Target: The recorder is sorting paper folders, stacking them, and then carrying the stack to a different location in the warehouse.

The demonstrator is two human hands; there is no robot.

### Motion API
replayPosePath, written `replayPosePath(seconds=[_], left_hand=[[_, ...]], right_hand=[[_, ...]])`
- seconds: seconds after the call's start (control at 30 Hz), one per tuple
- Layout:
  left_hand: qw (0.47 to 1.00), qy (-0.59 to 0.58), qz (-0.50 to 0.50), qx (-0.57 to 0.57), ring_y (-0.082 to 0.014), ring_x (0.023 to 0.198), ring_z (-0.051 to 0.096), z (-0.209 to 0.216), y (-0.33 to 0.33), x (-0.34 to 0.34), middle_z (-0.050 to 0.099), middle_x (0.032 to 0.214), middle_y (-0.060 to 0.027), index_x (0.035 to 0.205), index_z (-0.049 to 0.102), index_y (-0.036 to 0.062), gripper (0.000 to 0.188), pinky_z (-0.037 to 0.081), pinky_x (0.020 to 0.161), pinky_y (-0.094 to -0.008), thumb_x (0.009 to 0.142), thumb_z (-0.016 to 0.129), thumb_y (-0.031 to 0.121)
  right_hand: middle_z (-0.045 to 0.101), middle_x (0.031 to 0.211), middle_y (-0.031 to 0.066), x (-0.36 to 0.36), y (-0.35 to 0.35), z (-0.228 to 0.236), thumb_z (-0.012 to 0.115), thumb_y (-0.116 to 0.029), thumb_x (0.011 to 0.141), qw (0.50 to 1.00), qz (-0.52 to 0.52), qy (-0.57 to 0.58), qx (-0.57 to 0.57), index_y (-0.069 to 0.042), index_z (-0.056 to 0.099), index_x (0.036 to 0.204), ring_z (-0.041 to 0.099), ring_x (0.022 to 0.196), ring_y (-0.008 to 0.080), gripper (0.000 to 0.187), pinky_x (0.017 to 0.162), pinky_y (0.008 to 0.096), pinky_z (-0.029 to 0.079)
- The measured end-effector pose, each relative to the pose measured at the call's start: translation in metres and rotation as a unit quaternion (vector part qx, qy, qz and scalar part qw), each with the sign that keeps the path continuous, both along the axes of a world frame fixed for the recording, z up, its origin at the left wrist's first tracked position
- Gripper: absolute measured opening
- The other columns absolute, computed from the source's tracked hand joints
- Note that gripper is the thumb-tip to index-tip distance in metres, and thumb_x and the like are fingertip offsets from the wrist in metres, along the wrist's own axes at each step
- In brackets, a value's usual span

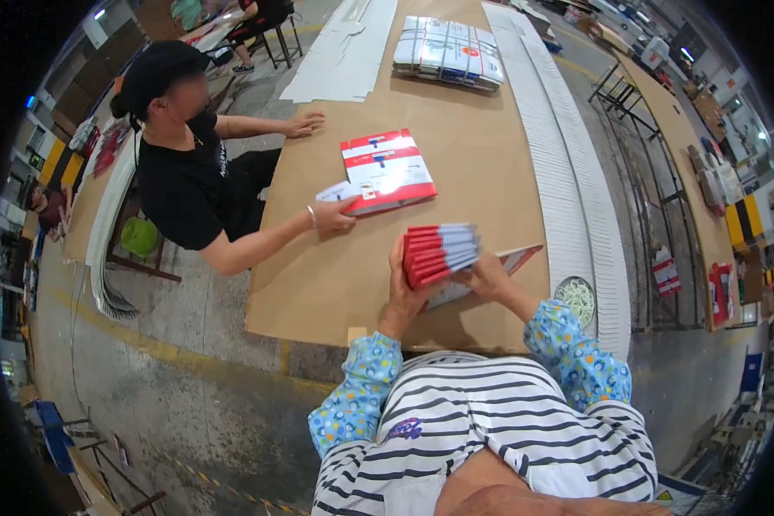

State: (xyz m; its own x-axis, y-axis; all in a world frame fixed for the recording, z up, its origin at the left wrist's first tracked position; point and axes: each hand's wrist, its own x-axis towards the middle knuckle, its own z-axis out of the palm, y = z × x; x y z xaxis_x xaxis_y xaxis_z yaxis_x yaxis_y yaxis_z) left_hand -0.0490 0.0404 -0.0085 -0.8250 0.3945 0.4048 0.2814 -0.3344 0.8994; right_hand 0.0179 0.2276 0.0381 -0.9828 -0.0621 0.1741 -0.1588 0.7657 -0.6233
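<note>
Just above the near part of the brown work table point(301, 297), I hold up a stack of folded red and white cardboard pieces point(437, 252). My left hand point(402, 292) is closed round the red side of the stack. At its pale side, my right hand point(487, 277) has its fingers bent against the edge; some of them are hidden. Below the stack, a flat white piece with a reddish edge point(518, 259) lies partly covered by my hands. Farther off lie flat red and white cartons point(391, 168), with a co-worker's hand point(335, 218) at their near left corner.
A co-worker in black point(176, 155) sits at the table's left side. A strapped bundle of flat cartons point(450, 52) rests at the far end. Long white strips point(568, 163) run along the right edge, near a round dish of pale loops point(575, 298).
</note>
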Motion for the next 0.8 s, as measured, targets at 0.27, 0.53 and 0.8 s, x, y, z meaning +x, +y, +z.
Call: replayPosePath(seconds=[0.27, 0.53, 0.8], left_hand=[[0.998, 0.002, 0.05, -0.049, -0.026, 0.11, 0.054, -0.022, -0.003, 0.008, 0.056, 0.118, -0.0092, 0.122, 0.051, 0.0067, 0.074, 0.044, 0.094, -0.0393, 0.061, 0.089, 0.027], [0.98, 0.027, 0.095, -0.173, -0.0316, 0.089, 0.065, -0.007, -0.006, 0.005, 0.065, 0.098, -0.0132, 0.109, 0.052, 0.0081, 0.062, 0.053, 0.074, -0.0403, 0.064, 0.087, 0.034], [0.98, 0.006, 0.122, -0.156, -0.0333, 0.079, 0.067, 0.029, -0.004, 0.03, 0.066, 0.088, -0.0143, 0.102, 0.054, 0.0082, 0.053, 0.053, 0.065, -0.0401, 0.068, 0.085, 0.034]], right_hand=[[0.058, 0.112, 0.0166, 0.014, -0.013, -0.01, 0.073, -0.035, 0.077, 0.998, -0.037, -0.002, 0.047, -0.009, 0.054, 0.12, 0.056, 0.101, 0.038, 0.054, 0.087, 0.0473, 0.044], [0.064, 0.099, 0.0158, 0.008, -0.01, -0.013, 0.074, -0.036, 0.076, 0.995, -0.057, 0.072, 0.043, -0.009, 0.06, 0.109, 0.06, 0.092, 0.0388, 0.045, 0.077, 0.0469, 0.048], [0.065, 0.099, 0.0144, 0.03, -0.018, 0.024, 0.073, -0.028, 0.077, 0.995, -0.078, 0.06, -0.012, -0.009, 0.065, 0.101, 0.062, 0.09, 0.0362, 0.032, 0.074, 0.0442, 0.049]])
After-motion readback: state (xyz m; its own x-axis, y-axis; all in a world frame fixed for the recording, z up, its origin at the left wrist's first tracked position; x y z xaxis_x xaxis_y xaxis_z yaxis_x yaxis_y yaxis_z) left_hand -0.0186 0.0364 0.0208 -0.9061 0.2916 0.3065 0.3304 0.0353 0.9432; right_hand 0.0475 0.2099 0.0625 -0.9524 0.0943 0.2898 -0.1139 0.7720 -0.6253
